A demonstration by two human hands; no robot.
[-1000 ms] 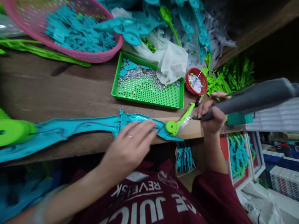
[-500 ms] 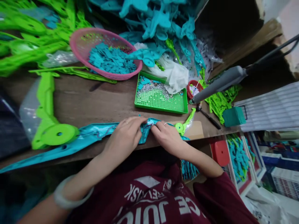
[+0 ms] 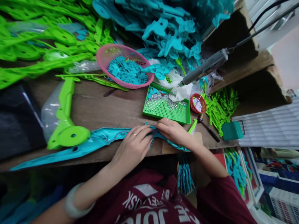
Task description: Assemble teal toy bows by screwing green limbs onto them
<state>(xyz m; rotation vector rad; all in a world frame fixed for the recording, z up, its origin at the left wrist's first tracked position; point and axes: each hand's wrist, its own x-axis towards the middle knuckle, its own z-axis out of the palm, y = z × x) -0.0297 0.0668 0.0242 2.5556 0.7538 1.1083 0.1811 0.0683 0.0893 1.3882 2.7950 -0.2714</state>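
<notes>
A long blue plastic shell (image 3: 93,140) lies along the table's front edge, its hollow side up, with a thin dark wire running inside. Curled fingers of my left hand (image 3: 134,143) grip the shell at its middle. Close beside it, my right hand (image 3: 171,129) has its fingertips bent down onto the same stretch of shell. What lies under the fingertips is hidden. A small blue piece (image 3: 146,123) shows just beyond the left fingers. On the left, a green plastic part with a round disc (image 3: 73,135) rests against the shell.
Beyond my hands stand a green tray (image 3: 167,110) of screws, a pink basket (image 3: 102,59) of blue pieces and a small red basket (image 3: 204,104). A grey electric screwdriver (image 3: 205,67) hangs above. A hammer (image 3: 210,130) lies right; piles of blue parts (image 3: 168,28) and green parts (image 3: 53,37) fill the back.
The view has shifted, so the table things sit lower and further right. My right hand has moved slightly away from me along the shell. The hanging screwdriver has swung away from me.
</notes>
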